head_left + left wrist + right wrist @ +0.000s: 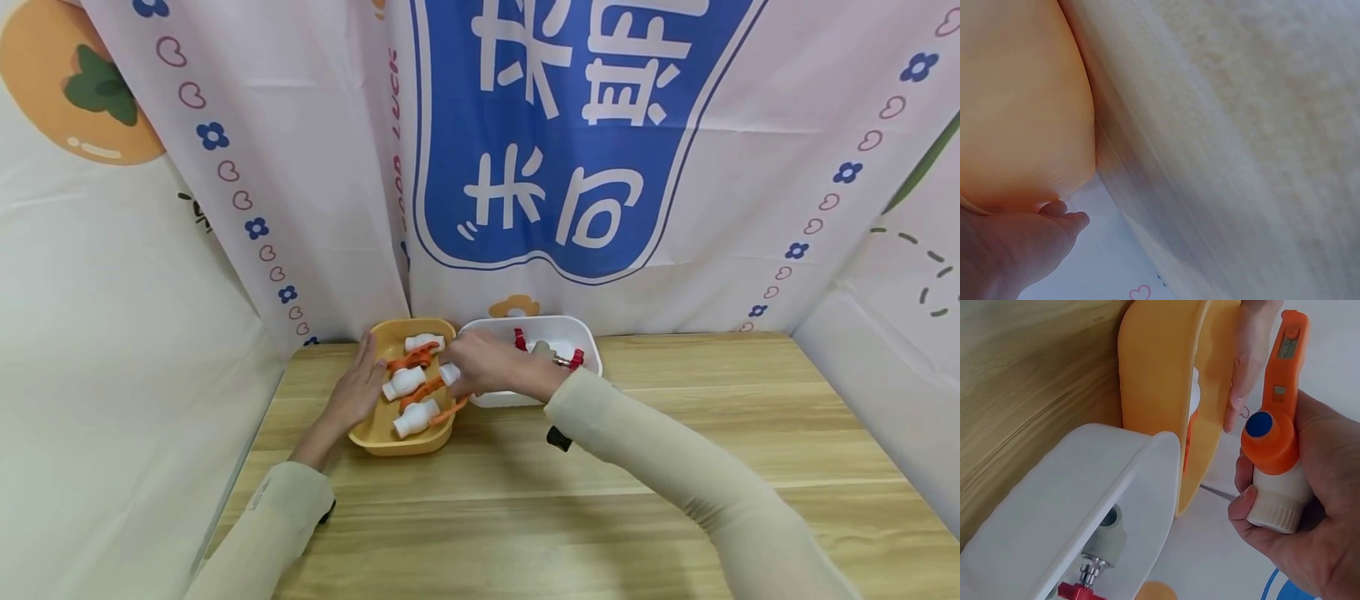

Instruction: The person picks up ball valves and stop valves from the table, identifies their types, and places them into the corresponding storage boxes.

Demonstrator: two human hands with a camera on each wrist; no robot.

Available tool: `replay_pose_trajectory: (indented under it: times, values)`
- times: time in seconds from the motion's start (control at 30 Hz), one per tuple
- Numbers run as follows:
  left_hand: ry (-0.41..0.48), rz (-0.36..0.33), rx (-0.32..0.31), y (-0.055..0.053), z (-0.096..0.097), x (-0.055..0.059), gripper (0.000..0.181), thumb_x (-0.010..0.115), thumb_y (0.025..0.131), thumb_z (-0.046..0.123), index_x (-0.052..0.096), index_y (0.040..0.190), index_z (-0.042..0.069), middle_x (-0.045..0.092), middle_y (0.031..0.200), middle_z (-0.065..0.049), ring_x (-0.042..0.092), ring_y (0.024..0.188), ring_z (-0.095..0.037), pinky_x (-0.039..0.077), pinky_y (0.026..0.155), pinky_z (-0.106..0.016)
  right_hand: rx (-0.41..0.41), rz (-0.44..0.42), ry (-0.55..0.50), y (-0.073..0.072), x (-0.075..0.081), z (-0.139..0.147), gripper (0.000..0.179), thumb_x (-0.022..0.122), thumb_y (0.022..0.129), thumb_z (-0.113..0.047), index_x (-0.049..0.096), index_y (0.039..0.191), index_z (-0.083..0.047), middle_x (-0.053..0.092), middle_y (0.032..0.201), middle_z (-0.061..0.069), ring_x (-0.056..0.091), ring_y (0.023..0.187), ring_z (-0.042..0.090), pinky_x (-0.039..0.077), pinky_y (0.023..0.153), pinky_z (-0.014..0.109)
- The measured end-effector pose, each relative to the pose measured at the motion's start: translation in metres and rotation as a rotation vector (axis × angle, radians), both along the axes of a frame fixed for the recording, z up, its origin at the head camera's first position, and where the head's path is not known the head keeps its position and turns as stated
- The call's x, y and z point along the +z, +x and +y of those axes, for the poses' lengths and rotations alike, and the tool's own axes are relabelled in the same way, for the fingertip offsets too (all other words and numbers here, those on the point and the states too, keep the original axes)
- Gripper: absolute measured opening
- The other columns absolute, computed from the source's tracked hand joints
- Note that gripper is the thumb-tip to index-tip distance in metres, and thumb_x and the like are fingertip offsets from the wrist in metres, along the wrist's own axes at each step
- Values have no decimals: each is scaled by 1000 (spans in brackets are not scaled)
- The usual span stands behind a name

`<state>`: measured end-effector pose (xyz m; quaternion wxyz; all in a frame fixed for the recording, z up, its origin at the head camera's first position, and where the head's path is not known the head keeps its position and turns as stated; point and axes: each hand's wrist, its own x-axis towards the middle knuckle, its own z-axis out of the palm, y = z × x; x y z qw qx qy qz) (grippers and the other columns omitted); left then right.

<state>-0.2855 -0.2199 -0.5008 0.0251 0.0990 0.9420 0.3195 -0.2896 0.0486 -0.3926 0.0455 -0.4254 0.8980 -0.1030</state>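
Observation:
My right hand (483,362) grips a white plastic ball valve (1280,497) with an orange lever handle and a blue dot on its hub. It holds the valve above the neighbouring rims of two bins. Several similar white valves (405,382) with orange handles lie in the yellow bin (401,448). Against that bin's left side rests my left hand (356,390), its fingers fairly straight along the rim. In the left wrist view, only part of the left hand (1029,244) shows beside the yellow wall.
Right beside the yellow bin stands a white bin (592,350). Inside it are grey valve pieces (543,350) with red handles (576,359), partly hidden by my right arm. Both bins sit at the back of a wooden table (525,517), against a printed cloth (337,208).

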Motion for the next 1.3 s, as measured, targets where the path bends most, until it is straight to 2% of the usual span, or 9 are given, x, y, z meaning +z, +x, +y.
replay_pose_trajectory:
  times: [0.17,0.33,0.57,0.7,0.87,1.0,1.1,1.3]
  values:
    - [0,-2,6,0,1,0,72,11,115,47,-8,167,2,-13,177,-17,-5,163,-39,7,131,-60,1,-27,33,-1,0,-13,41,87,90,-32,79,124,-11,80,114,0,69,83,9,60,80,23]
    - [4,-6,4,1,2,1,73,10,115,49,-9,167,2,-14,177,-15,-5,164,-38,7,131,-59,2,-44,58,-1,-4,-24,47,88,90,-32,76,130,-11,78,124,0,73,100,12,61,90,27]
    - [5,6,-5,3,1,2,73,9,115,49,-9,167,2,-14,177,-16,-6,164,-37,7,131,-59,19,-45,79,-3,-11,-40,48,87,91,-29,74,134,-11,78,119,-2,68,98,14,59,94,28]
    - [10,6,-6,4,0,2,73,10,115,49,-9,167,2,-13,177,-16,-6,163,-38,7,131,-60,36,-48,94,-5,-17,-48,45,86,92,-28,75,132,-12,77,122,-4,67,103,12,56,99,29]
    - [5,16,-12,5,0,2,73,11,115,49,-9,167,1,-12,177,-17,-4,163,-39,7,131,-60,62,-58,92,-6,-25,-54,35,86,92,-26,78,123,-13,77,113,-7,63,92,9,55,89,25]
    - [0,17,-12,4,0,3,73,11,115,49,-9,167,2,-12,177,-17,-4,163,-39,7,131,-60,61,-88,91,-8,-29,-56,34,84,93,-25,77,124,-12,75,111,-5,61,88,9,55,81,23]
    - [2,19,-13,4,1,3,72,12,116,48,-8,167,1,-12,177,-17,-4,163,-39,8,131,-60,64,-100,91,-8,-32,-57,34,83,95,-23,77,126,-10,76,111,-4,62,87,10,54,80,23]
    - [2,18,-15,3,0,3,71,12,116,47,-8,167,2,-12,177,-17,-5,163,-38,8,131,-61,88,-67,115,-7,-38,-58,31,81,96,-27,78,123,-11,77,106,-4,62,84,11,54,80,23]
